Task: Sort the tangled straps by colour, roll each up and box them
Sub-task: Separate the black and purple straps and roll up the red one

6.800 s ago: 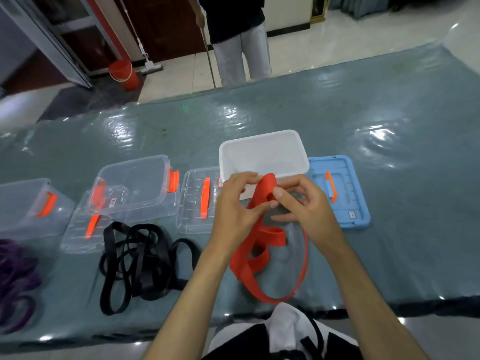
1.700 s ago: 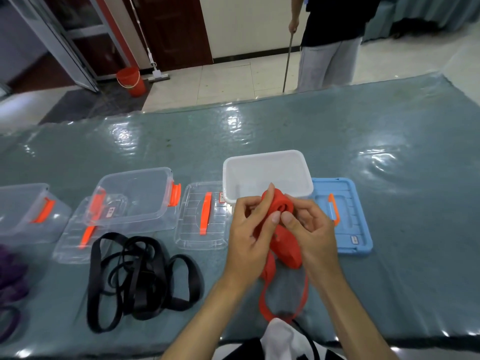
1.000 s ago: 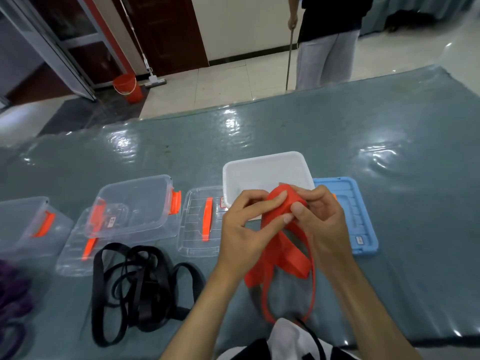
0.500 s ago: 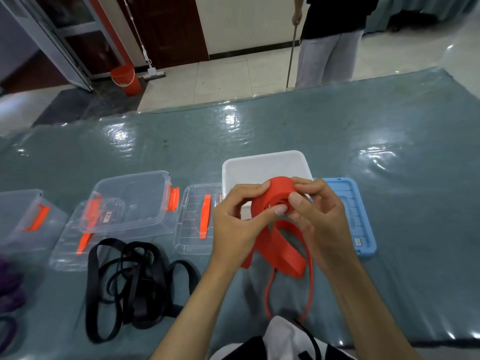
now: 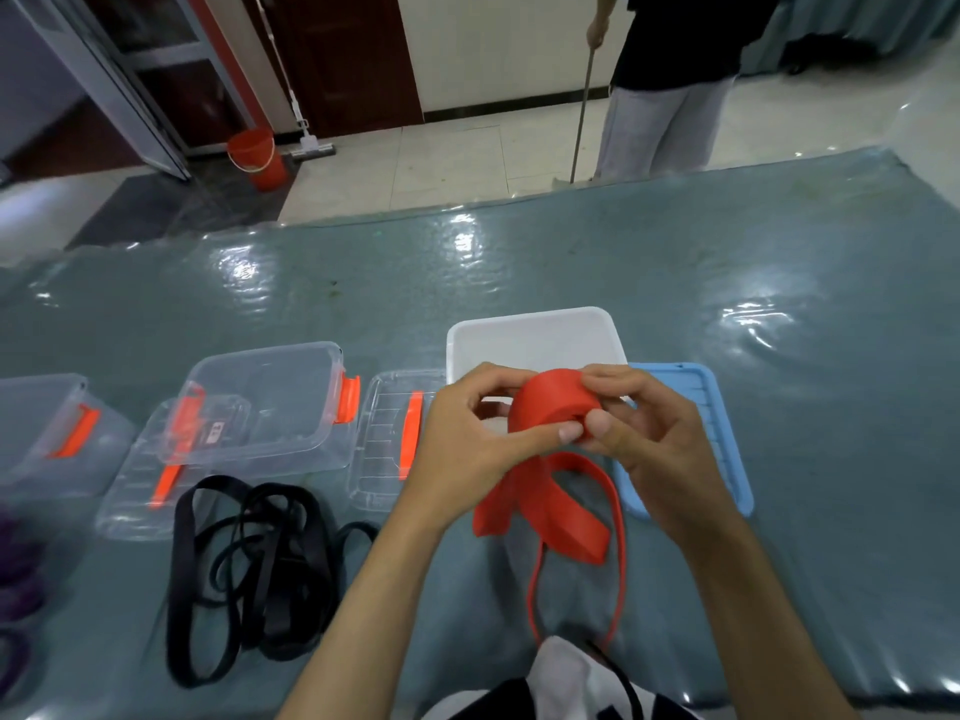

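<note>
Red strap [image 5: 553, 413]: part-rolled coil, held above the white box [image 5: 530, 335]. Both hands, left [image 5: 467, 439] and right [image 5: 649, 433], had fingers pinching the coil. Advice: keep wraps tight, edges aligned, feeding the hanging tail evenly.

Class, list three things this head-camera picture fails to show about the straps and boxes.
- Purple straps: cut off by the left edge.
- White box: near side hidden behind both hands and the red strap.
- Lid label: too small to read.
</note>
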